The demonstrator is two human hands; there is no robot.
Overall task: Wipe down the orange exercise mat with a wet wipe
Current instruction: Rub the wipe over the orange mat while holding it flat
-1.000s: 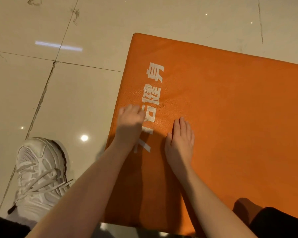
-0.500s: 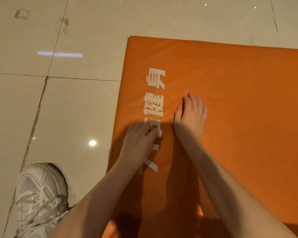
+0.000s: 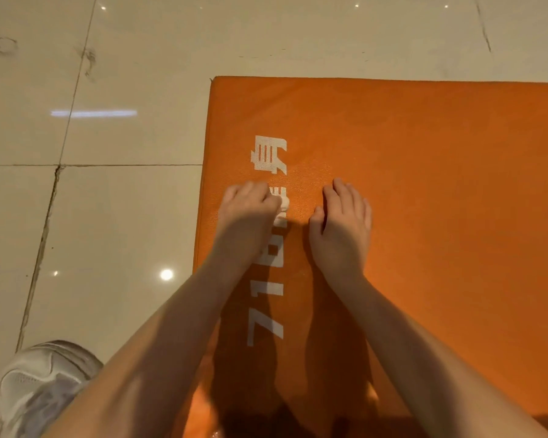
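Note:
The orange exercise mat (image 3: pixel 424 184) lies on the tiled floor, with white printed characters and digits along its left side. My left hand (image 3: pixel 247 213) presses down on that print near the mat's left edge, fingers curled over a small white wet wipe (image 3: pixel 281 206), of which only a bit shows beside the fingertips. My right hand (image 3: pixel 342 222) lies flat on the mat just to the right, fingers straight and together, holding nothing.
Glossy beige floor tiles (image 3: pixel 108 216) with dark grout lines surround the mat to the left and beyond it. My white sneaker (image 3: pixel 41 380) stands on the floor at the lower left, beside the mat's left edge.
My left hand has slid forward along the white print with the wipe, uncovering the digits behind it. My right hand moved forward a little on the mat and stays flat.

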